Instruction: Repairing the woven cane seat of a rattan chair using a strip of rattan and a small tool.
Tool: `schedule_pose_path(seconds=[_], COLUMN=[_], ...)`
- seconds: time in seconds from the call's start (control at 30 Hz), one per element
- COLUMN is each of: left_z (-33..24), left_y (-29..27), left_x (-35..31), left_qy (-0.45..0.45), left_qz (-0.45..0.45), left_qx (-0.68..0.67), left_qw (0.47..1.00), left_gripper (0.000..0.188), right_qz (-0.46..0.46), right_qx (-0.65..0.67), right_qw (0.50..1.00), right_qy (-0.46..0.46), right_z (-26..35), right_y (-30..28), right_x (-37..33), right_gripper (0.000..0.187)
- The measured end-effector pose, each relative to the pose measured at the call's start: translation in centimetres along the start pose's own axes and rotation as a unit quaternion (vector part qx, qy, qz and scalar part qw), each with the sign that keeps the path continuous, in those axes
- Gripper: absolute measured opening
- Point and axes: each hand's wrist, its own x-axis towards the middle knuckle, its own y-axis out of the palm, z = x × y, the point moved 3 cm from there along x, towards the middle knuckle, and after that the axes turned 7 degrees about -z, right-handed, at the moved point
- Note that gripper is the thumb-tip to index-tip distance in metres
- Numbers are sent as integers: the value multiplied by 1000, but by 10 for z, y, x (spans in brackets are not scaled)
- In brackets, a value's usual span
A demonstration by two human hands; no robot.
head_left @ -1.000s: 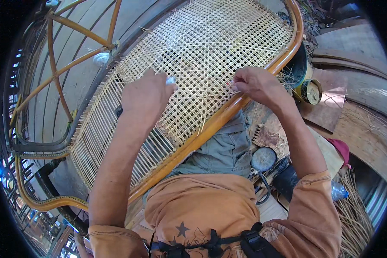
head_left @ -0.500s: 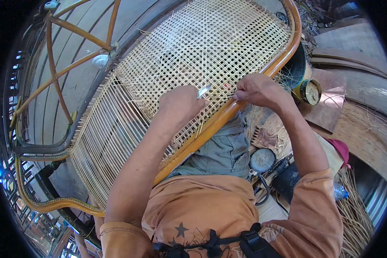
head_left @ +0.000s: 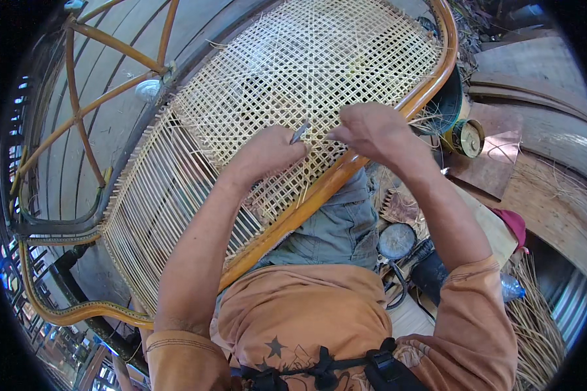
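Observation:
A woven cane panel (head_left: pixel 306 72) stretches across a curved, varnished rattan frame (head_left: pixel 332 186) over my lap. On its left part, cane strands (head_left: pixel 169 195) run one way only, without cross weaving. My left hand (head_left: pixel 267 153) is closed around a small knife-like metal tool (head_left: pixel 300 131), its pointed blade sticking up past the thumb. The hand sits low over the weave. To its right, my right hand (head_left: pixel 378 127) hovers over the weave beside the rail, fingers pinched together. Whatever lies between those fingertips is too small or hidden to make out.
Rattan framework (head_left: pixel 78 117) rises at the left. A yellow-and-dark can (head_left: pixel 468 138) lies right of the panel, by a dark green bucket (head_left: pixel 451 107). Bundled cane strips (head_left: pixel 531 319), a clear bottle with a blue cap (head_left: pixel 512 287) and wooden boards (head_left: pixel 541 208) are at the right.
My right hand has shifted left, from the rail onto the woven panel. My left hand has moved slightly left, and the tool's blade now points more upright.

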Motion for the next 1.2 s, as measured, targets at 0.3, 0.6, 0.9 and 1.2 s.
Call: schedule_pose_path(seconds=[0.3,0.6,0.9,1.2], left_z=[-1,10,2,16], left_y=[-6,-7,-7,-8], left_x=[0,3,3,9], left_qy=[-12,11,29,15], left_qz=[11,-3,-22,18], left_qx=[-38,14,49,4], left_qw=[999,1000,998,1000], left_gripper=[30,52,50,44], right_qz=[3,69,67,95], right_qx=[-21,77,69,100], right_qw=[1000,995,995,990], right_qy=[-11,9,-33,-28], right_z=[1,-38,-43,-43], right_y=[23,2,4,7], right_x=[14,-10,-16,-12], right_gripper=[36,34,27,25])
